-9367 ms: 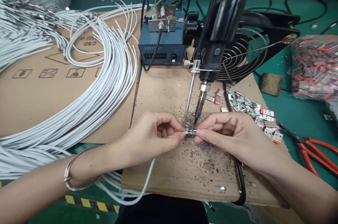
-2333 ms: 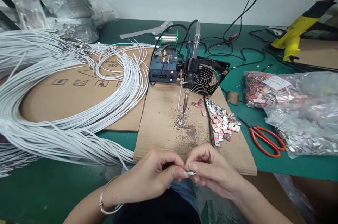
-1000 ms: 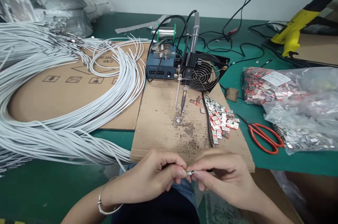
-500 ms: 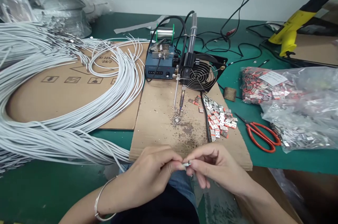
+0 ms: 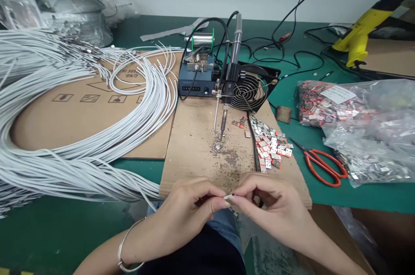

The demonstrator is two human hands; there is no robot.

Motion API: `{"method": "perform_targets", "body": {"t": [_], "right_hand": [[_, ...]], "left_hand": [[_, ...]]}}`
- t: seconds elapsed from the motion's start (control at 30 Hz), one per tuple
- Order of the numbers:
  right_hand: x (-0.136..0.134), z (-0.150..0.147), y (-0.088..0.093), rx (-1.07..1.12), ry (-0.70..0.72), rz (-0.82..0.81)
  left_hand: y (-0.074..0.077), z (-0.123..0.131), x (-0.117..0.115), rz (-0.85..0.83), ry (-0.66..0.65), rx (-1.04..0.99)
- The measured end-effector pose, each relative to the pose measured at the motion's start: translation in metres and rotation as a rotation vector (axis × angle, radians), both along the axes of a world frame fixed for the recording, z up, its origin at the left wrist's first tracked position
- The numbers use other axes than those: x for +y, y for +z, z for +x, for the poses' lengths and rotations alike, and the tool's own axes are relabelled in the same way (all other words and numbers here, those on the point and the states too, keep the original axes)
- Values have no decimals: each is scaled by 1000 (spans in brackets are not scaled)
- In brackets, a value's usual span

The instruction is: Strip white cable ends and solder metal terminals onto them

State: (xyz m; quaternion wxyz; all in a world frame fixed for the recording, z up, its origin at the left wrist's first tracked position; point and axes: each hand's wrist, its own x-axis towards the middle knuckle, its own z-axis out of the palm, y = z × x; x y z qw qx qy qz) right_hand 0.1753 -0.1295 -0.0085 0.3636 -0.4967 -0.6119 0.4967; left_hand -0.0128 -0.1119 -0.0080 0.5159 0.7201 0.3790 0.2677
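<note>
Between my two hands, over the front edge of the cardboard sheet (image 5: 194, 136), is the end of a white cable (image 5: 228, 197). My left hand (image 5: 194, 208) pinches the cable between thumb and forefinger. My right hand (image 5: 272, 201) has its thumb and forefinger pressed together at the tip; a tiny dark bit shows there, too small to make out. Ahead stands a soldering iron (image 5: 229, 84) in a holder, tip down over solder crumbs (image 5: 218, 146). Right of it lie small metal connectors (image 5: 269, 143) with orange parts.
A large bundle of white cables (image 5: 78, 154) fills the left. A blue soldering station (image 5: 196, 80), solder spool (image 5: 202, 40) and fan (image 5: 248, 92) stand behind. Red-handled scissors (image 5: 326, 167), bags of connectors (image 5: 333, 102) and a yellow tool (image 5: 359, 37) are at the right.
The fingers of my right hand have curled in under the palm, and its thumb and forefinger have shifted slightly up. My left hand has barely moved. The view has shifted slightly.
</note>
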Motion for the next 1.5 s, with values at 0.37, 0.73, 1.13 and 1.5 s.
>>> {"method": "perform_targets", "body": {"t": [0.37,0.73,1.13,1.5], "right_hand": [[-6,-37,-25,639,-310,92],[1,-3,0,31,-30,-14],[8,2,12,-151,132,79],[-3,-26,-16,330,-249,98]], "left_hand": [[-6,14,-5,-604,167,-406],[-7,0,-3,-359,78,-239],[-3,-1,2,-367,13,-155],[-10,6,4,-696,142,-370]]}}
